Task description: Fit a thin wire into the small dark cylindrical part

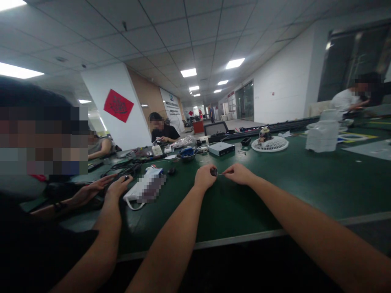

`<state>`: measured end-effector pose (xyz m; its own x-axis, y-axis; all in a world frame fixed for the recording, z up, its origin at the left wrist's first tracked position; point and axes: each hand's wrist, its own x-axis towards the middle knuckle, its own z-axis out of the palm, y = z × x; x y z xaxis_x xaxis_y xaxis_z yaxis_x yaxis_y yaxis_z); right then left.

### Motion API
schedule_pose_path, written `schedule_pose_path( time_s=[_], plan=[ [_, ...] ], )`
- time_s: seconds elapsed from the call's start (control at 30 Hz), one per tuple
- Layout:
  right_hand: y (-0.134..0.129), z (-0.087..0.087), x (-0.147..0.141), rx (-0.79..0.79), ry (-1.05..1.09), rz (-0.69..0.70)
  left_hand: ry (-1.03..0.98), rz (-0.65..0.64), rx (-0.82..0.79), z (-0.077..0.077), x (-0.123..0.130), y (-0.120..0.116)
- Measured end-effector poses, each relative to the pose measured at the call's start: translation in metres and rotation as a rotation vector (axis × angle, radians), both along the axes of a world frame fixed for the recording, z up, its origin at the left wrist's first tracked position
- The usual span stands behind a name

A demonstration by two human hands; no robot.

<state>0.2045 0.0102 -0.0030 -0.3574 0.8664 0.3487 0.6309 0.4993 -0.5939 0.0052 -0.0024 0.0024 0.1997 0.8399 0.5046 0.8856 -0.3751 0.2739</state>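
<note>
My left hand (204,177) pinches a small dark round part (214,172) above the green work table (244,203). My right hand (238,174) comes in from the right, its fingertips holding a thin metal pin (222,174). The pin's tip meets or nearly meets the dark part. The part is too small to identify, and my fingers hide some of it. Both forearms rest low over the table's near edge. To the left, a white bag with a blurred label (143,187) lies on the table, with a small dark object (171,171) just beyond it.
A seated co-worker's hands (119,185) work at the left, close to black cables. Farther along the table are a blue item in a bowl (187,154), a silver box (221,149), a white round fan (269,143) and a white stacked object (322,136).
</note>
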Motion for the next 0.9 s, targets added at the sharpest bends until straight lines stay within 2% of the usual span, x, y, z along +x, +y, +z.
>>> schedule_pose_path(
  time_s=[0.2,0.37,0.57,0.73,0.9],
  plan=[
    [0.0037,-0.0022,0.0021,-0.043,0.043,-0.048,0.035,-0.024,0.031,0.0012,0.0001,0.0001],
    [0.0027,-0.0022,0.0009,-0.093,0.073,0.016,0.066,-0.036,0.058,0.0023,-0.0018,0.0006],
    [0.0005,0.0006,0.0029,-0.12,0.082,0.008,0.089,-0.054,0.064,0.0015,-0.0026,0.0012],
    [0.0018,0.0004,0.0012,-0.068,0.056,-0.063,0.095,-0.043,0.066,0.0004,-0.0011,0.002],
    [0.001,0.0018,-0.0016,-0.05,0.002,-0.027,0.118,-0.008,0.051,0.0003,-0.0037,0.0021]
  ],
)
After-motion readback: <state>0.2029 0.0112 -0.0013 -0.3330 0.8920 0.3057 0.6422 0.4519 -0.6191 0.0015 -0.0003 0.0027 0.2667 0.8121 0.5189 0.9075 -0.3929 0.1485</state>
